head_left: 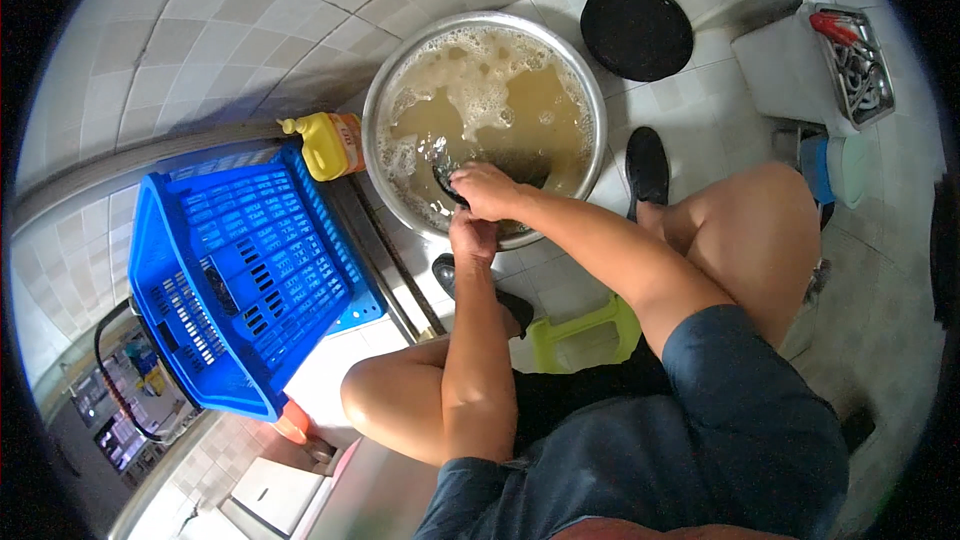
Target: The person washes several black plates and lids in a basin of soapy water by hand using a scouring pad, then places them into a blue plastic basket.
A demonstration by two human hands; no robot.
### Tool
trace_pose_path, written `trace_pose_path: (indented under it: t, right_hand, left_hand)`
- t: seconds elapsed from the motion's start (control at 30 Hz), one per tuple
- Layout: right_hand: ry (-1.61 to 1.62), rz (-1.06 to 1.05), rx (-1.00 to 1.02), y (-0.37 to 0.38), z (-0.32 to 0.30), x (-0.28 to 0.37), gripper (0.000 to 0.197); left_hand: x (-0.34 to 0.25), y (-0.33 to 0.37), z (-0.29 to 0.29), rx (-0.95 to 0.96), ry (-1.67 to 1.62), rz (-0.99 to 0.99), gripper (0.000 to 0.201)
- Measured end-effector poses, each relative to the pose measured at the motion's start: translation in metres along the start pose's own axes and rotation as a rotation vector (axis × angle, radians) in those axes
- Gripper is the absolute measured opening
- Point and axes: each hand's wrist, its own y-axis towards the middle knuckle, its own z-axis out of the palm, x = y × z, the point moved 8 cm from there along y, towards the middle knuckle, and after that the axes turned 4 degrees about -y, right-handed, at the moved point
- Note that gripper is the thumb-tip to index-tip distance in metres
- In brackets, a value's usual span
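A wide metal basin (372,130) holds murky, foamy brownish water. Both my hands meet over its near edge. A dark, black-edged object (447,183) lies partly under the water there, and its kind cannot be made out. My left hand (473,236) is at the basin's near rim, closed at the dark object's edge, its fingers mostly hidden behind my right hand. My right hand (486,190) reaches in from the right with curled fingers over the dark object. Whatever it may grip is hidden beneath it.
A blue plastic crate (235,280) and a yellow jug (328,145) stand left of the basin. A round black lid-like disc (637,30) lies at the far right. A metal tray (862,105) of utensils sits on a white container. A green stool (585,332) is below me.
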Motion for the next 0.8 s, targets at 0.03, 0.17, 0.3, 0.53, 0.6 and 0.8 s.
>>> trace_pose_path:
  t: [0.03, 0.17, 0.3, 0.53, 0.6, 0.8]
  right_hand:
    - [-0.072, -0.006, 0.074, 0.013, -0.002, 0.021, 0.039]
    - [-0.083, 0.217, -0.218, 0.031, -0.024, -0.015, 0.024]
    - [0.279, 0.499, -0.371, 0.029, -0.018, -0.027, 0.033]
    - [0.105, 0.341, -0.364, 0.036, -0.004, -0.011, 0.014]
    - [0.167, 0.327, -0.264, 0.029, 0.006, -0.003, 0.014]
    - [0.101, 0.252, -0.052, -0.015, 0.001, 0.010, 0.018]
  left_hand:
    - [-0.011, -0.006, -0.023, -0.033, 0.016, 0.010, 0.045]
    - [0.007, -0.001, -0.005, -0.016, -0.072, -0.057, 0.041]
    - [-0.001, -0.012, -0.014, -0.206, -0.054, -0.041, 0.034]
    - [-0.002, -0.010, 0.012, -0.041, -0.219, -0.013, 0.043]
    - [-0.005, -0.011, 0.010, -0.018, -0.259, 0.012, 0.051]
    - [-0.001, 0.002, -0.019, -0.035, -0.321, -0.028, 0.050]
